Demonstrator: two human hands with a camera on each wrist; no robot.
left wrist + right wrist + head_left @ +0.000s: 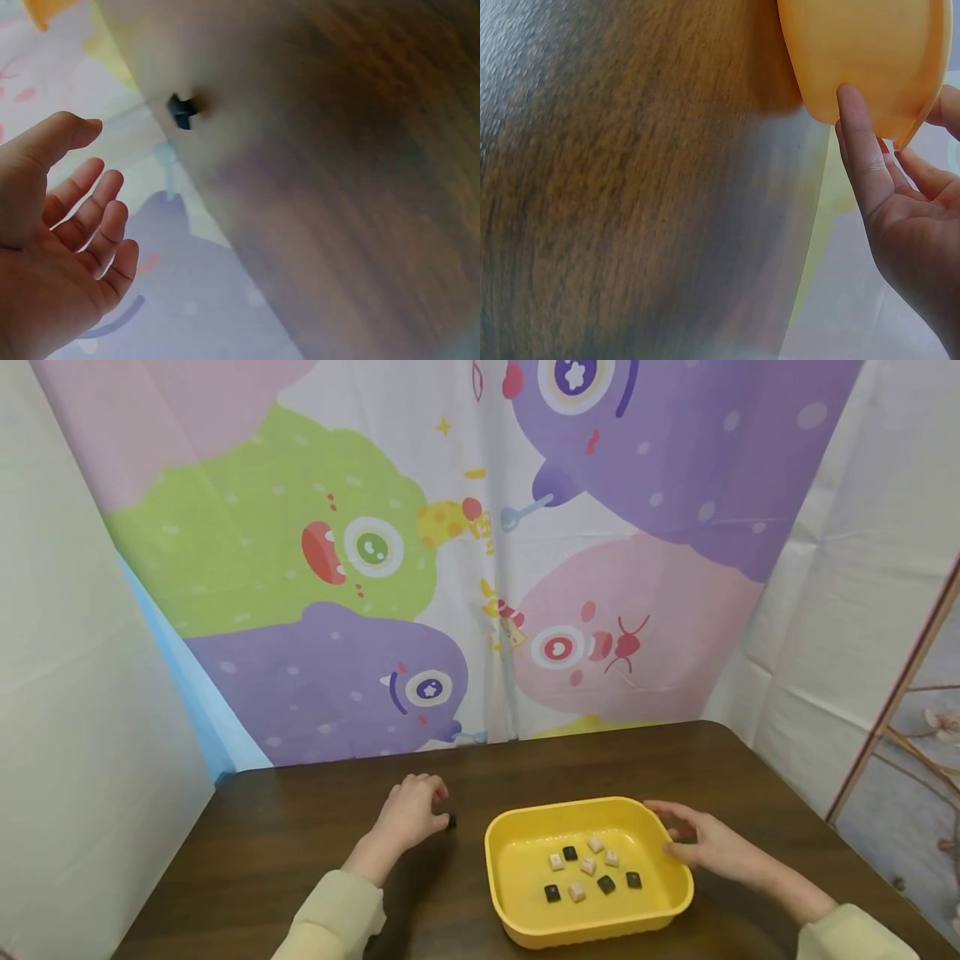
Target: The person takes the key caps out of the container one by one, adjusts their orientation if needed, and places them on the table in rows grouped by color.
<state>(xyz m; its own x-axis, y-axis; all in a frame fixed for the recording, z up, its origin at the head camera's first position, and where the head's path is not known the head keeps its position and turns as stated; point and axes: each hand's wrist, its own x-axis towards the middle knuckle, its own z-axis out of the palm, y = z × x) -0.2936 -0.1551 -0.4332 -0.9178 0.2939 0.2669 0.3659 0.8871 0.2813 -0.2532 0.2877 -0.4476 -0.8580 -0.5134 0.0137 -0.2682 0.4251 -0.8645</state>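
On the dark wooden table a black keycap (452, 821) lies by itself, left of a yellow plastic basin (513, 893). My left hand (408, 810) hovers at that keycap with loosely bent fingers. In the left wrist view a gap separates the hand (64, 247) from the keycap (181, 112), and nothing is between the fingers. My right hand (712, 846) grips the basin's right rim, thumb over the edge. The right wrist view shows its fingers (866, 161) against the basin's outer wall (855, 52). Several black keycaps (606, 884) and beige keycaps (577, 892) lie scattered inside.
The table (300, 827) reaches back to a curtain (495, 677) printed with cartoon monsters. Pale cloth (90, 693) hangs on the left side, and another sheet with a branch pattern (915, 727) hangs on the right.
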